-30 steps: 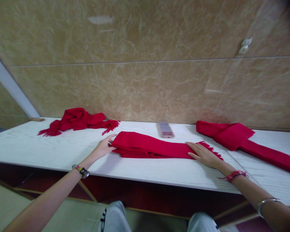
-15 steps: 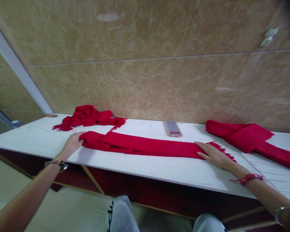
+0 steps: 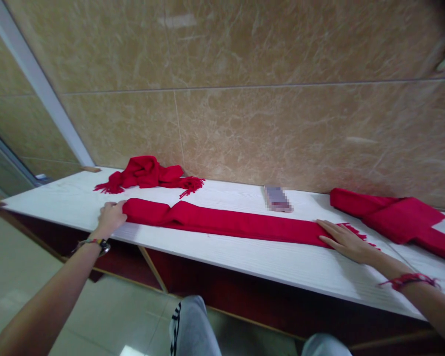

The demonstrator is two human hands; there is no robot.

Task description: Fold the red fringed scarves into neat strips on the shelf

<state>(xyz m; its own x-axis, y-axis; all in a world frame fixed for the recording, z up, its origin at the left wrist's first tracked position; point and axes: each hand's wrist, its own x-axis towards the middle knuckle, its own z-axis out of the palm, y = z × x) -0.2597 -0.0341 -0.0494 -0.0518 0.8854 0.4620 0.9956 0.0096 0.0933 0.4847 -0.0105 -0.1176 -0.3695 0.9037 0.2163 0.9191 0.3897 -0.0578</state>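
Note:
A long red scarf (image 3: pixel 237 223) lies folded into a narrow strip along the white tabletop (image 3: pixel 215 252). At its left end, my left hand (image 3: pixel 111 217) has its fingers bent around the scarf's edge. A small crease crosses the cloth a little right of that hand. My right hand (image 3: pixel 350 242) rests flat on the right end, fingers stretched out and close to the fringe, part of which it covers.
Behind the strip lies a crumpled red scarf (image 3: pixel 148 173) with fringe. A phone (image 3: pixel 277 199), partly pixelated, lies by the tiled wall (image 3: pixel 244 133). Another folded red scarf (image 3: pixel 400 217) is at the right. Open shelves (image 3: pixel 244 279) sit beneath the tabletop.
My left hand has drawn the scarf's left end further left, and the bunched folds there look flatter. My right hand stays on the right end. The view has shifted slightly left.

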